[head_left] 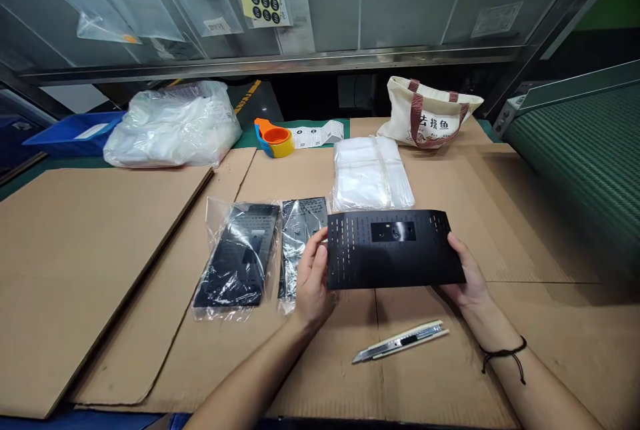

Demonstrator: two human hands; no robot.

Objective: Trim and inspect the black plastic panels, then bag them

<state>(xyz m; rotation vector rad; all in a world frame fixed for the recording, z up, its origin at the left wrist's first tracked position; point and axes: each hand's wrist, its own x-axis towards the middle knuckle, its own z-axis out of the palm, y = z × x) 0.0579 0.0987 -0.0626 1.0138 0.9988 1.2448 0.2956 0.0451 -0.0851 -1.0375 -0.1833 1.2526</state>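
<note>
A thin black panel (395,263) with rows of small slots is held up above the cardboard. My left hand (315,280) grips its left edge, and my right hand (467,273) grips its right edge. Two similar black pieces in clear bags lie to the left: one bagged panel (240,257) at a slant, and another bagged piece (303,223) partly hidden behind my left hand. Below the held panel rests a utility knife (401,342) with its pointed end to the left. Just behind the panel is a stack of clear plastic bags (371,173).
Cardboard sheets (100,250) are stacked at the left. Along the back are a blue tray (75,137), a large plastic bundle (175,123), tape rolls (275,140), a paper strip (320,134) and a cloth bag (430,117). A green conveyor (590,143) flanks the right.
</note>
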